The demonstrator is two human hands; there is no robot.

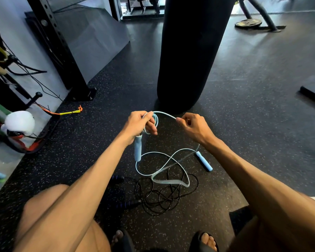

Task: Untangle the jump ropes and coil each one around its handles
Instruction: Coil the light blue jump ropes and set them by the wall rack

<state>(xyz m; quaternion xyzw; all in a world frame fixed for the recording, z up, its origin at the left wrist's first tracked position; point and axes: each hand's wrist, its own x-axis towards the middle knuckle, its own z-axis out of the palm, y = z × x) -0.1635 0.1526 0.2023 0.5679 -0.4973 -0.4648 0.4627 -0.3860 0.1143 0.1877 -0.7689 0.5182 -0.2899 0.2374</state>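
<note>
Nearest you, the black rope (pixel 160 197) lies tangled on the floor (pixel 244 124), slack of the blue rope (pixel 168 182) across it. Your left hand (pixel 140 124) grips a blue handle (pixel 138 150) and coils; your right hand (pixel 193 126) pinches the rope. Coiling seems underway; next, draw slack free.

The speckled black rubber floor (pixel 244 106) is carrying both ropes. A black jump rope (pixel 158 199) is lying on it in a loose tangle, its two black-and-blue handles (pixel 117 179) resting at the tangle's left. Slack loops of a light-blue jump rope (pixel 166 182) are lying across that tangle, with one blue handle (pixel 204 161) lying just to the right. Farther off, a yellow rope handle (pixel 69 112) and a weight plate (pixel 248 24) are resting on the floor.
</note>
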